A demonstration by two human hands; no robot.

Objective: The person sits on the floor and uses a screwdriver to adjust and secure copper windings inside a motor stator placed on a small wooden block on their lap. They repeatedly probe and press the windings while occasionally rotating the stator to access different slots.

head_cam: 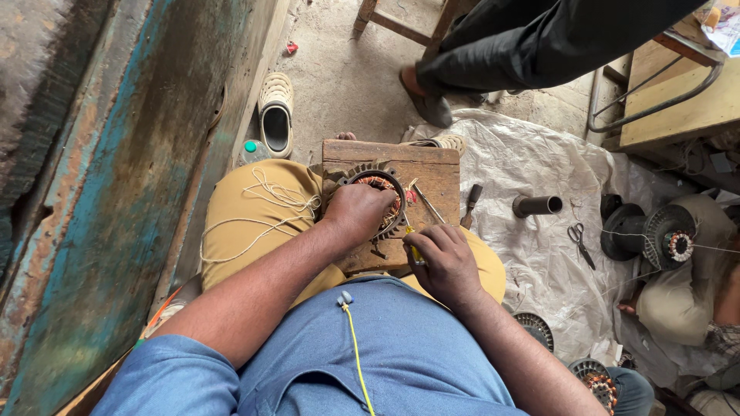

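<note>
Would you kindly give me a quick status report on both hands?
Left hand pressing motor stator on wooden block. Right hand gripping yellow-handled tool. Nothing obstructing.

Wall [100, 169]: worn blue-green paint, seen at left.
Floor [339, 69]: bare concrete, partly covered by a crumpled white sheet [532, 231].
Furniture: wooden bench [678, 100] at upper right.
Light: daylight.

Copper-orange windings in the grey stator [379, 202], yellow-handled tool [415, 250], mustard trousers [254, 223], blue shirt [401, 354]
</note>
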